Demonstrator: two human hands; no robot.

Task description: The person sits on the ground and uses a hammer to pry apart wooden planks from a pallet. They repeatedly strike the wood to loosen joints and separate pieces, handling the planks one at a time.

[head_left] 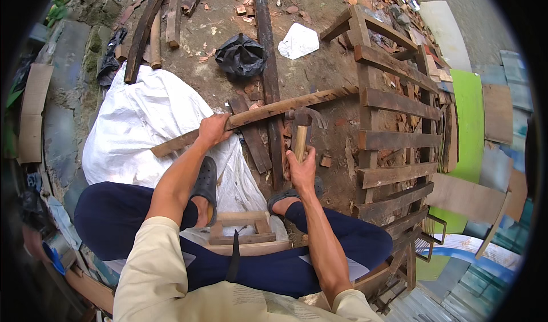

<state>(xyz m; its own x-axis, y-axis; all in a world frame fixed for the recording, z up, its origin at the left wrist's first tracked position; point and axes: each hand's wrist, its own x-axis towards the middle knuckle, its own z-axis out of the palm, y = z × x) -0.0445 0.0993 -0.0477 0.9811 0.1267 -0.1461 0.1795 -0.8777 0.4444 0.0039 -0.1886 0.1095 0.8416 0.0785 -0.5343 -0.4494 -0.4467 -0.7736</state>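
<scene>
My left hand is closed around a long wooden plank, which slants up to the right in front of me. The plank's near end lies over a white sack, and its far end reaches the slatted wooden frame. In my right hand is a claw hammer, gripped by its wooden handle. The hammer's head is raised just past the plank, apart from my left hand. Beneath the plank runs a long dark beam on the ground, with a short dark board beside it.
A slatted wooden frame stands at my right. Between my feet sits a small wooden box frame. A black plastic bag and a white scrap lie ahead. More timber is at the far left, and a green panel at the right.
</scene>
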